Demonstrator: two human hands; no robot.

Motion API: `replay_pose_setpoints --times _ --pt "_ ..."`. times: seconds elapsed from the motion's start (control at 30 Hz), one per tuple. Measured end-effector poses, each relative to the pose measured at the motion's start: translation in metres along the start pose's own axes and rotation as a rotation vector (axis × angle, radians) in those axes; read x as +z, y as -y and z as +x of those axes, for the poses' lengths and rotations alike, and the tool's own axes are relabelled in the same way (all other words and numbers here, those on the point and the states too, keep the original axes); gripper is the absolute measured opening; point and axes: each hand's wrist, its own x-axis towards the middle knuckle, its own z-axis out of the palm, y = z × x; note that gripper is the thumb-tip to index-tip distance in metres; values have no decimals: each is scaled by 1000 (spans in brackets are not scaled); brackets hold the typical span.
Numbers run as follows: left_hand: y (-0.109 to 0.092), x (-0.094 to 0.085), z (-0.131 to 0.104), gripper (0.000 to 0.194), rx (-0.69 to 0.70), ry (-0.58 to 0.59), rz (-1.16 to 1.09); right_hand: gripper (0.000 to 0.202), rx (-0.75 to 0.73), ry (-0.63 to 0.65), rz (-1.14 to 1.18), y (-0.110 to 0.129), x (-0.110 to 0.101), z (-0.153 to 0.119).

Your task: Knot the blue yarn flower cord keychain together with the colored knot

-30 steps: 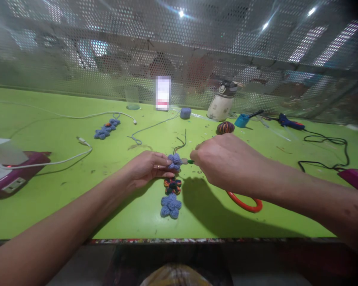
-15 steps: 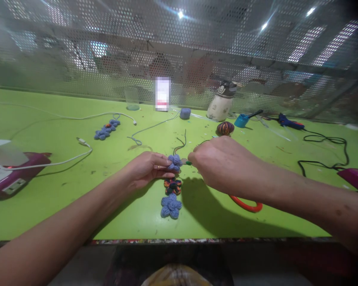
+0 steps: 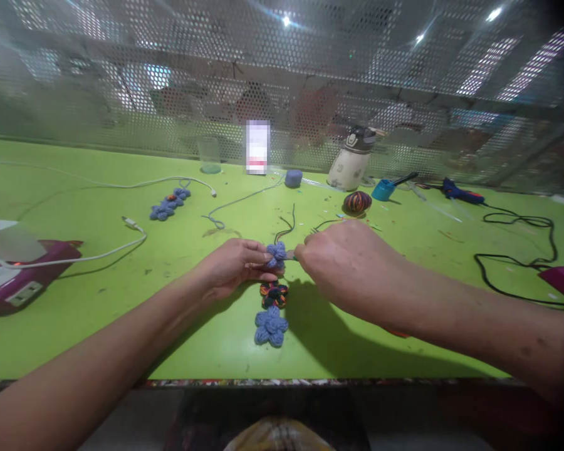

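Note:
Three small yarn flowers make a chain on the green table: a blue flower (image 3: 276,255) on top, a dark multicolour flower (image 3: 273,294) in the middle, and another blue flower (image 3: 271,326) at the bottom. My left hand (image 3: 237,263) pinches the top flower between thumb and fingers. Closed in a fist, my right hand (image 3: 343,257) grips a small tool (image 3: 290,254) with a flat metal tip and a bit of green; its handle is hidden. The tip meets the flower's right side. Loose dark yarn ends (image 3: 289,227) stretch out above this flower.
A blue flower strip (image 3: 169,205), a blue yarn ball (image 3: 293,178) and a multicolour ball (image 3: 357,202) lie farther back. Under my right forearm an orange piece (image 3: 397,332) peeks out. A bottle (image 3: 350,166), glue gun (image 3: 460,191) and purple power strip (image 3: 32,275) with cables surround the work.
My right hand has shifted slightly left toward the top flower, and less of the green part shows. More of the orange piece is covered by my forearm. My left hand keeps its pinch.

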Motion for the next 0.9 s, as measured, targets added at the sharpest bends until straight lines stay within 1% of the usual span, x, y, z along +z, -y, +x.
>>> replay_pose_setpoints --times 0.07,0.13,0.27,0.37,0.43,0.5,0.6,0.7,0.83,0.9 --pt "-1 0 -1 16 -5 6 -8 16 -5 -29 16 2 4 -1" --pt "-1 0 -1 16 -8 -3 -7 14 21 -31 46 3 9 -1" --pt "-1 2 -2 9 28 2 40 12 162 45 161 0 22 -4" --pt "2 4 -2 6 51 21 69 16 278 99 366 -5 32 -10" --pt "2 5 -2 6 50 28 86 18 320 119 527 -8 38 -14" --pt "1 4 -2 6 49 40 111 18 344 119 642 -9 42 -18" --pt "-1 3 -1 14 60 63 143 17 358 104 758 -9 49 -24" --pt "-1 2 -1 21 64 46 132 18 370 98 866 -7 55 -29" --pt "1 1 -1 22 43 10 112 20 401 84 933 -6 63 -35" --pt "1 3 -1 26 45 12 120 21 405 64 925 -6 66 -36"
